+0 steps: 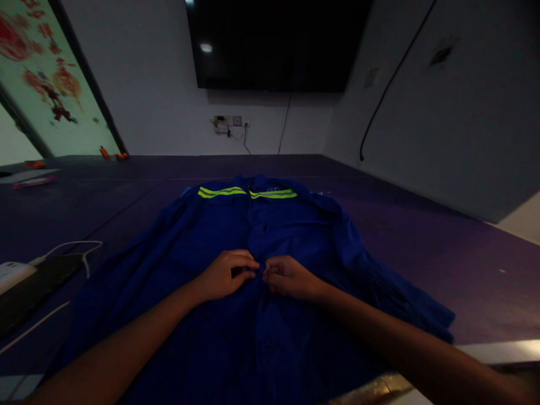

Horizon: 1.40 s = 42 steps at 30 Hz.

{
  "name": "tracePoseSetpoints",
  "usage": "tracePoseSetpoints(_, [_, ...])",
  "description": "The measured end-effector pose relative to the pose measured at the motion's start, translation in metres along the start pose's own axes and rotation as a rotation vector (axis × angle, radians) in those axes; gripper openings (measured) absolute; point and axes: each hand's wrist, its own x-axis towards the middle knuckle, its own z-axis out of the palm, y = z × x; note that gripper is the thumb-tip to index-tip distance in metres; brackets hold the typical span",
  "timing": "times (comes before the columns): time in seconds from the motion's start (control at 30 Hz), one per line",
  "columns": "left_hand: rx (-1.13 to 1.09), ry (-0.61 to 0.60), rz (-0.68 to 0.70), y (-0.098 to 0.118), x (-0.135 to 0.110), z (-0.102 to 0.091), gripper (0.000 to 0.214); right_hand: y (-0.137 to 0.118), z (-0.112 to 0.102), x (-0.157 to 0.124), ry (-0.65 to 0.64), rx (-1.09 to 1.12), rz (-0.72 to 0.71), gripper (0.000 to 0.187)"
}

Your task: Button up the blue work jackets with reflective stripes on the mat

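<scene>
A blue work jacket [211,236] with yellow-green reflective strips across the chest lies spread face up, collar away from me. Over the middle of its front opening, my left hand [234,272] pinches the cloth edge between thumb and fingers. Just to the right, fingers curled and closed, my right hand [289,277] grips the other side of the same opening. The fingertips of both hands nearly meet. Whether a button sits between them is too dark to make out. The jacket's right-hand sleeve [405,292] stretches toward the near right edge.
The jacket rests on a purple surface [422,242]. At the left are a white power strip [17,277], a dark flat object [42,292] and white cables [76,243]. Small orange items [120,156] lie far left. A television [278,45] hangs on the wall above sockets [237,121].
</scene>
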Motion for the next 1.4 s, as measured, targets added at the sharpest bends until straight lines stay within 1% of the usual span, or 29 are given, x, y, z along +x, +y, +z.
tracePoseSetpoints(0.1, [0.008,-0.008,-0.018,0.0,-0.001,0.001,0.014,-0.002,0.001,-0.002,0.002,-0.023,0.029,0.003])
tracePoseSetpoints(0.33, [0.006,-0.009,-0.029,0.0,-0.001,0.003,0.015,-0.003,0.002,-0.003,-0.01,-0.029,0.041,0.005])
tracePoseSetpoints(0.5, [0.014,-0.016,-0.042,0.0,-0.001,0.004,0.016,-0.003,0.002,-0.004,-0.02,-0.046,0.017,0.024])
tracePoseSetpoints(0.57, [0.018,-0.012,-0.045,0.0,-0.001,0.004,0.015,-0.002,0.003,-0.004,-0.005,-0.053,0.012,0.027])
tracePoseSetpoints(0.7, [0.019,-0.01,-0.041,0.0,0.0,0.004,0.013,0.001,0.005,-0.002,0.033,-0.055,0.005,0.022])
tracePoseSetpoints(0.83, [0.02,-0.001,-0.049,0.0,0.0,0.005,0.013,0.004,0.006,-0.001,0.029,-0.061,-0.015,0.015])
tracePoseSetpoints(1.0, [0.004,-0.001,-0.068,0.002,0.0,0.005,0.014,0.004,0.005,-0.001,0.031,-0.057,-0.035,0.013])
tracePoseSetpoints(1.13, [-0.038,-0.023,-0.082,0.004,0.0,0.003,0.016,0.001,0.004,-0.002,0.017,-0.047,0.002,0.011])
tracePoseSetpoints(1.27, [-0.062,-0.04,-0.124,0.008,0.0,0.001,0.006,-0.003,0.004,-0.002,0.007,-0.044,0.026,0.009])
tracePoseSetpoints(1.3, [-0.055,-0.04,-0.123,0.008,-0.001,0.001,0.003,-0.004,0.003,-0.003,0.006,-0.046,0.029,0.009])
tracePoseSetpoints(1.4, [-0.007,-0.044,-0.078,0.01,-0.001,0.002,0.007,-0.005,0.003,-0.003,0.006,-0.045,0.025,0.009])
